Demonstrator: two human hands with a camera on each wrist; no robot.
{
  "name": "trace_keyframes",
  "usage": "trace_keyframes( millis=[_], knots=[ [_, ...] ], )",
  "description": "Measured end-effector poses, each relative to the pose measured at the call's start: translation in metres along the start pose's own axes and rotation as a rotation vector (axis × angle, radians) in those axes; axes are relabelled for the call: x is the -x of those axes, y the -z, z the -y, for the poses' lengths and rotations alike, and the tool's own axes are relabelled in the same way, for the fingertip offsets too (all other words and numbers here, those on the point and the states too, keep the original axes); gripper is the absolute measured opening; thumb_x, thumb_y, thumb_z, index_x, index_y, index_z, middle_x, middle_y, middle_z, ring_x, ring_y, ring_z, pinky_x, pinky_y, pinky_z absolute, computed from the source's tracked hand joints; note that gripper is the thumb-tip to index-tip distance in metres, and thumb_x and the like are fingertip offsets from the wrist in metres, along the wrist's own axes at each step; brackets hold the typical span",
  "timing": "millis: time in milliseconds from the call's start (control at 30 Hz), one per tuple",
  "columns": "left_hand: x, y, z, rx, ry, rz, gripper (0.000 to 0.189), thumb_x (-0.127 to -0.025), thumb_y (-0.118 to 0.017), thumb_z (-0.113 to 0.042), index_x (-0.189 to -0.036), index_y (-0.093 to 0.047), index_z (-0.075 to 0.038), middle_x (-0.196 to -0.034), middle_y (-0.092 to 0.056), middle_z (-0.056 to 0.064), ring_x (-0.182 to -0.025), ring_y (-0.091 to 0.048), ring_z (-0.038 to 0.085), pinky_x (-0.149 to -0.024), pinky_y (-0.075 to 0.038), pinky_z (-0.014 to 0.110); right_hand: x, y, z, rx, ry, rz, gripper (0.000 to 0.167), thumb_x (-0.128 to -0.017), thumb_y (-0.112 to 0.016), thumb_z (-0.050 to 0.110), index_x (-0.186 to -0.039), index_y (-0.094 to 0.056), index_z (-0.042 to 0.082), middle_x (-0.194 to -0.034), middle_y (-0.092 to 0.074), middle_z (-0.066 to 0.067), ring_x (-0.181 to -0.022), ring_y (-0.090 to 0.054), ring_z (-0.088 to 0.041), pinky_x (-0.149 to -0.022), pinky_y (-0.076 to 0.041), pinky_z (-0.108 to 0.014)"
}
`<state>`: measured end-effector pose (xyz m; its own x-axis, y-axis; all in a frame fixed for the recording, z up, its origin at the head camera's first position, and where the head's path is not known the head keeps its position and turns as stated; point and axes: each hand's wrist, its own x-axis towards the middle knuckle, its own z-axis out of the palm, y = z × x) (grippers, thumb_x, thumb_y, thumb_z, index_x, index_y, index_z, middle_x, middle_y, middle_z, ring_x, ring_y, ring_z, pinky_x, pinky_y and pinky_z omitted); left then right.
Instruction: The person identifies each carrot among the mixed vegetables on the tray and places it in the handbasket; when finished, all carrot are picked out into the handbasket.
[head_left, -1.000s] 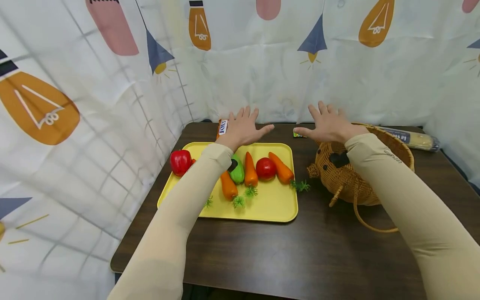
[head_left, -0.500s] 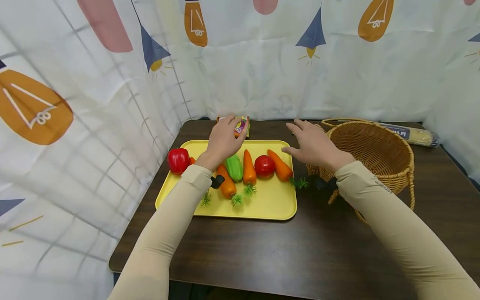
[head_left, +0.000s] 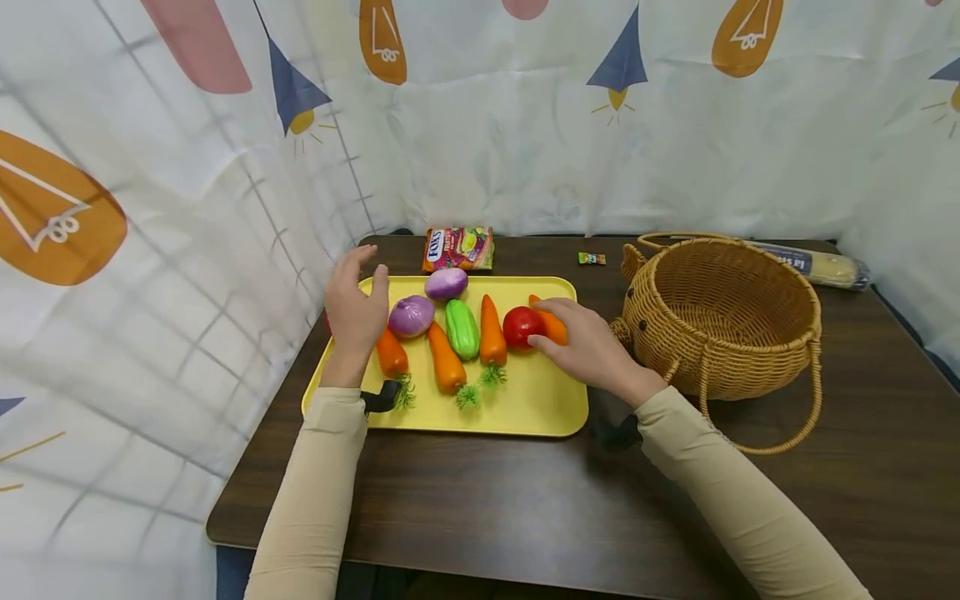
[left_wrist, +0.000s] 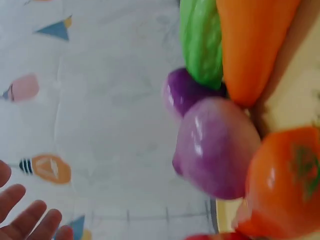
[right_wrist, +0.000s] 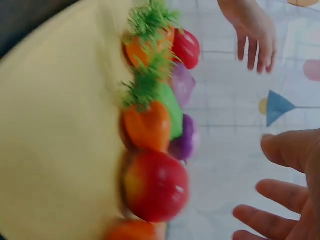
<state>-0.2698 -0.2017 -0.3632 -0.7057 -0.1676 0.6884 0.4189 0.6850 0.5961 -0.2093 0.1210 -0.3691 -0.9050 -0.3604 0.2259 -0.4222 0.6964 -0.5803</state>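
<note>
My left hand (head_left: 354,321) hovers over the left end of the yellow tray (head_left: 525,408), fingers loosely extended. It hides most of a red bell pepper (left_wrist: 212,236). Nearest to it lie a purple onion (head_left: 411,317) and a carrot (head_left: 392,354). Over the tray's right end, my right hand (head_left: 588,346) reaches in, thumb and fingers spread beside a red apple (head_left: 521,327) and partly covering another carrot (head_left: 551,323). In the right wrist view a gap shows between those fingers and the apple. A green ridged vegetable (head_left: 462,329) and a small purple vegetable (head_left: 446,283) lie mid-tray.
A wicker animal-shaped basket (head_left: 697,367) stands right of the tray, its handle loop lying on the dark table (head_left: 480,483). Behind the tray are a Fox's candy bag (head_left: 457,248) and a small green packet (head_left: 592,258). A pasta package (head_left: 832,268) lies behind the basket.
Both hands have come back from the table's far side. My left hand has moved left to the tray's left end; my right hand has moved down and left to the apple.
</note>
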Motion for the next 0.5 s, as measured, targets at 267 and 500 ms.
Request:
trace_keyframes(
  millis=[267, 500],
  knots=[
    [0.004, 0.035, 0.041, 0.021, 0.356, -0.156, 0.03, -0.096, -0.053, -0.018, -0.119, -0.067, -0.004, -0.119, -0.064, 0.011, -0.107, -0.062, 0.023, -0.093, -0.049, 0.032, 0.014, -0.029, -0.013, -0.126, -0.008, -0.111, 0.043, -0.091, -0.068, 0.024, -0.13, -0.06, 0.007, -0.134, -0.058, -0.008, -0.127, -0.05, -0.028, -0.106, -0.039, -0.049],
    [0.013, 0.041, 0.069, -0.01, 0.576, -0.105, 0.036, -0.096, -0.046, -0.015, -0.126, -0.062, -0.004, -0.126, -0.063, 0.009, -0.109, -0.06, 0.024, -0.093, -0.048, 0.033, 0.02, -0.04, -0.02, -0.172, 0.014, -0.247, 0.036, -0.09, -0.068, 0.019, -0.124, -0.064, 0.007, -0.128, -0.061, -0.006, -0.123, -0.054, -0.024, -0.103, -0.042, -0.047]
  ],
)
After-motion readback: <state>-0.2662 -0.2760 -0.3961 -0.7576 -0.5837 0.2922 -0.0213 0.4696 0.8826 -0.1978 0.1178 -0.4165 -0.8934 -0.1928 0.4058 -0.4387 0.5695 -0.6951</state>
